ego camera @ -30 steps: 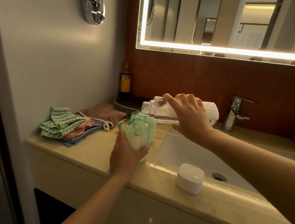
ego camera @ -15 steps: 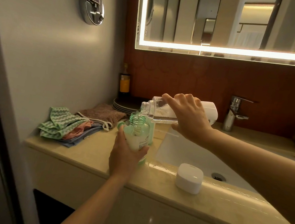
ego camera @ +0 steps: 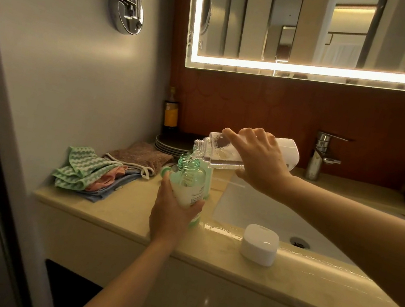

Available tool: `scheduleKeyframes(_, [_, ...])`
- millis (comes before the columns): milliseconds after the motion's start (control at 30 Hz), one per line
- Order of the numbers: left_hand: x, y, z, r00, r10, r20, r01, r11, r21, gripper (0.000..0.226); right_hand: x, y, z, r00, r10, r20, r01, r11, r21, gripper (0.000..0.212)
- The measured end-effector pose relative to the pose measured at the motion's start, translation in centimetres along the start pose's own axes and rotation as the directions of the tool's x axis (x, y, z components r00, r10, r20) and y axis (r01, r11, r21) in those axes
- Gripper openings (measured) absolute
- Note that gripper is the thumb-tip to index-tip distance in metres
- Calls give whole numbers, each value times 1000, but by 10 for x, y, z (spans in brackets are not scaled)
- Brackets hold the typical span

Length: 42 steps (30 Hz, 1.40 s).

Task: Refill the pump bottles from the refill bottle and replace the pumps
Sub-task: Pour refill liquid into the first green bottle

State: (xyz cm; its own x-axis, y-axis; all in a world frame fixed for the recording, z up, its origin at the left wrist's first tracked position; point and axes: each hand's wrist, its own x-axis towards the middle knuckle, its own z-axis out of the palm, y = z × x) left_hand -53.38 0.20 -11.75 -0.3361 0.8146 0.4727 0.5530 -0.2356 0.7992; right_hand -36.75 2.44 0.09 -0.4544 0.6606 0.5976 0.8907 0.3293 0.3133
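While we kept pouring: refill bottle (ego camera: 214, 150) stayed tipped over pump bottle (ego camera: 188, 177); filling continued.
Hands: right hand (ego camera: 259, 160) gripped refill bottle, left hand (ego camera: 172, 215) pump bottle.

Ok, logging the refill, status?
Left hand grips green bottle, pump off. Right hand holds refill bottle tipped, mouth over its neck. Second bottle close behind.

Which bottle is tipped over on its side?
The clear plastic refill bottle in the right hand. It is tipped sideways; the green pump bottle in the left hand stands upright.
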Motion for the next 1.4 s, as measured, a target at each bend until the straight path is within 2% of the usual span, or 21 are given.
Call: scheduleKeyframes(1400, [1,-1,1,1000,-11,-1,11,1000,3,100,1,0,0,1000,-8,-22,7,1000,-19,74])
